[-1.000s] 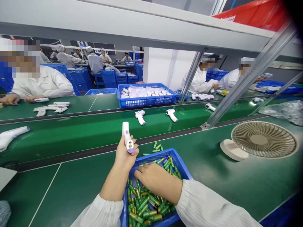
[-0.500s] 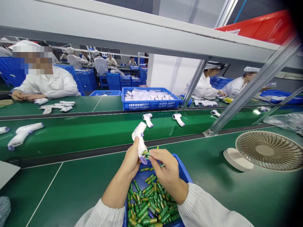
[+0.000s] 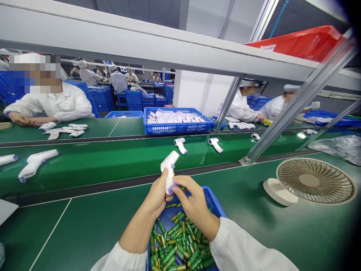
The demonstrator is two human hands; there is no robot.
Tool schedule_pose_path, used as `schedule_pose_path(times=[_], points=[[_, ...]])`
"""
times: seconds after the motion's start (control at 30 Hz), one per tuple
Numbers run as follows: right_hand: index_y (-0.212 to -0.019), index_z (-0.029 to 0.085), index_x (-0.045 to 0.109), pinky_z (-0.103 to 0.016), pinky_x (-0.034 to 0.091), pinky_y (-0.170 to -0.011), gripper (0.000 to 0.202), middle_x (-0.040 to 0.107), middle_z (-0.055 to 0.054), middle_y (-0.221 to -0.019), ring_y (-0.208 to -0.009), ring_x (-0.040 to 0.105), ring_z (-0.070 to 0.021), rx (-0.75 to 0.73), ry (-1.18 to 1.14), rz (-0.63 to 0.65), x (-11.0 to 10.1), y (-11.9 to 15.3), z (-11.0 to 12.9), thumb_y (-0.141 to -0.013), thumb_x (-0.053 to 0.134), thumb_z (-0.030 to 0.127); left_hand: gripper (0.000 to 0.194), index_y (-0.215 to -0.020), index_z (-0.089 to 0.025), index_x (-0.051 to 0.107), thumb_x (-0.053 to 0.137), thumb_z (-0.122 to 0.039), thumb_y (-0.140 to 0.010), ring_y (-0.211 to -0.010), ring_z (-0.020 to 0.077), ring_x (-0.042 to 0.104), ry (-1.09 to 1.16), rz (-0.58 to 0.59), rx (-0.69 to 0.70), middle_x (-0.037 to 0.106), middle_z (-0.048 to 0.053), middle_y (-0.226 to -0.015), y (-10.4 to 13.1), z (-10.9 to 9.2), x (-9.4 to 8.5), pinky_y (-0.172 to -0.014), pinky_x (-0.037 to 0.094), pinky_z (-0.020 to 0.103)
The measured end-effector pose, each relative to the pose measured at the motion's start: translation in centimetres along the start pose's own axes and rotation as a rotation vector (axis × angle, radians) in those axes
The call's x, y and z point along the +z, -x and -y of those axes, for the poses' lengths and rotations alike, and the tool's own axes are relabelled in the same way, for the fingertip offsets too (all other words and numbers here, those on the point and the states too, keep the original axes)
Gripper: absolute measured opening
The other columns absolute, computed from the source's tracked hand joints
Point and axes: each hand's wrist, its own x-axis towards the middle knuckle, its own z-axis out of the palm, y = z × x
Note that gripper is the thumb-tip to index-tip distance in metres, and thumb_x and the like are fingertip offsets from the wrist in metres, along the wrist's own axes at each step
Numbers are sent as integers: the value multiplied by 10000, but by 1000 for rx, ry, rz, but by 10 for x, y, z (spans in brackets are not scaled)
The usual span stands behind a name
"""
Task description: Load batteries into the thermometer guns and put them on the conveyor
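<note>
A white infrared thermometer (image 3: 169, 171) shaped like a pistol is gripped round its handle by my left hand (image 3: 156, 194), the nose pointing up and away from me. My right hand (image 3: 194, 201) has its thumb and fingertips closed at the handle's lower end, pressing on the purple battery cover (image 3: 171, 188). No battery shows between those fingers. Under both hands stands a blue bin (image 3: 216, 199) with many loose green-and-gold batteries (image 3: 180, 241) in it. My forearms hide part of its sides.
Ahead, a green conveyor belt (image 3: 118, 160) carries more thermometers (image 3: 38, 162). A blue crate (image 3: 175, 128) of thermometers sits beyond it. To my right are a beige fan (image 3: 314, 180) and a slanted metal post (image 3: 296, 98). A shelf beam (image 3: 158, 41) crosses overhead. Co-workers (image 3: 53, 101) sit across the line.
The green battery in my right fingers is out of sight. The purple cover, which hung open, now lies against the handle's end under my fingertips. Thermometers on the belt have shifted right.
</note>
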Motion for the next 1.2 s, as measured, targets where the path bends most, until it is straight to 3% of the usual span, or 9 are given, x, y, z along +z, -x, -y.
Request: schedule_pose_path(times=[0.23,0.43,0.6,0.7,0.9,1.0,1.1,1.13,1.2], points=[[-825,200,681,-308,530,-706,85,671,-78,-1032,-906,654,-201,120,-167,-47,8,0,-3,-880,633,243,407,-774,-126,547,631,-522,-814,-352,43,312,-27,-33,3,425,-31,-510,8,2,2,-316,196,148],[-1162,209,619,-322,502,-783,234,628,-99,-1114,-974,617,-209,40,74,53,5,11,-4,-941,544,224,441,-858,-134,599,635,-566,-780,-391,73,352,-404,-52,113,450,-26,-546,-30,-19,-14,-383,215,177],[-902,214,629,-277,422,-628,176,667,-11,-782,-687,621,-169,-11,259,507,0,16,2,-968,466,222,198,-794,-141,611,753,-222,-682,-657,189,572,-809,-328,322,599,52,-678,-101,-65,-52,-579,363,236],[-816,217,628,-285,357,-545,146,676,-8,-754,-624,612,-183,-44,468,743,1,19,3,-917,523,215,296,-920,-167,635,714,-85,-648,-928,247,594,-944,-415,427,662,96,-912,-118,-71,-73,-756,390,272],[-801,182,664,-285,323,-459,191,706,-61,-830,-602,632,-216,-55,778,949,7,28,-23,-632,610,113,245,-1010,-211,665,637,-230,-767,-1082,279,544,-1218,-515,508,634,116,-1131,-128,-67,-97,-912,375,361],[-823,177,685,-271,400,-492,193,718,-66,-929,-694,666,-231,-48,826,1042,10,29,-34,-653,616,117,293,-1061,-139,643,569,-245,-798,-1213,365,436,-1305,-722,476,555,206,-1246,-120,-111,-133,-988,302,497],[-902,158,715,-278,479,-580,219,708,-87,-1044,-809,681,-259,44,852,1165,10,25,-29,-705,625,122,452,-1257,-44,488,464,-243,-852,-1346,431,219,-1341,-1019,396,334,298,-1427,-91,-171,-191,-990,216,611],[-944,147,718,-289,498,-621,241,698,-101,-1079,-851,677,-271,89,853,1174,8,24,-24,-725,621,129,471,-1291,-75,448,456,-273,-863,-1349,401,235,-1358,-1197,253,330,261,-1450,-80,-189,-211,-982,252,583],[-1026,125,707,-319,517,-715,286,677,-124,-1131,-927,659,-290,174,835,1133,5,20,-12,-761,600,146,513,-1287,-18,415,473,-304,-865,-1319,437,271,-1318,-1277,91,362,307,-1410,-61,-219,-245,-951,258,608]])
